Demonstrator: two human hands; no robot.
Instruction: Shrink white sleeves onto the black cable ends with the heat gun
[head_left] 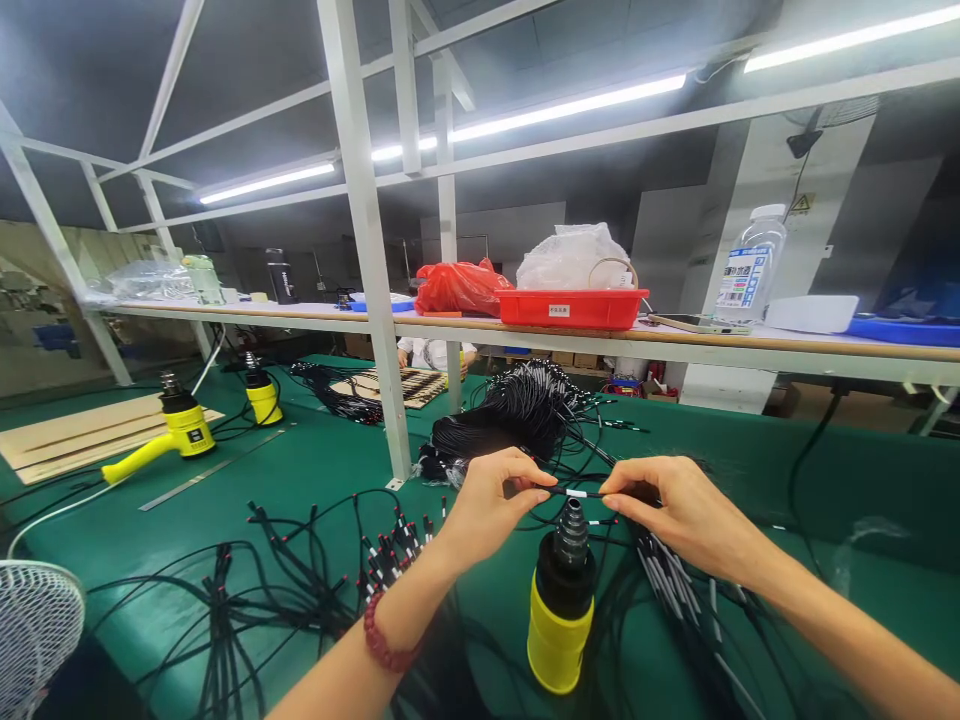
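Observation:
My left hand [491, 507] and my right hand [679, 510] pinch a thin black cable [581, 493] between fingertips, one at each side of its white sleeve. Just below the cable stands a yellow and black heat gun [561, 625], upright with its ribbed black nozzle [571, 535] pointing up. A large bundle of black cables [510, 425] lies beyond my hands. Loose black wires with red-marked ends [300, 600] spread out left of my left forearm, and wires with white sleeves [675, 585] lie under my right forearm.
The green workbench [750, 450] holds two more yellow heat guns [184, 425] [262, 395], a metal ruler [210, 470] and wooden boards [75, 435]. White posts carry a shelf [825, 342] with a red tray [574, 308]. A fan [37, 635] stands at lower left. A co-worker's white sleeve [435, 352] shows beyond the shelf.

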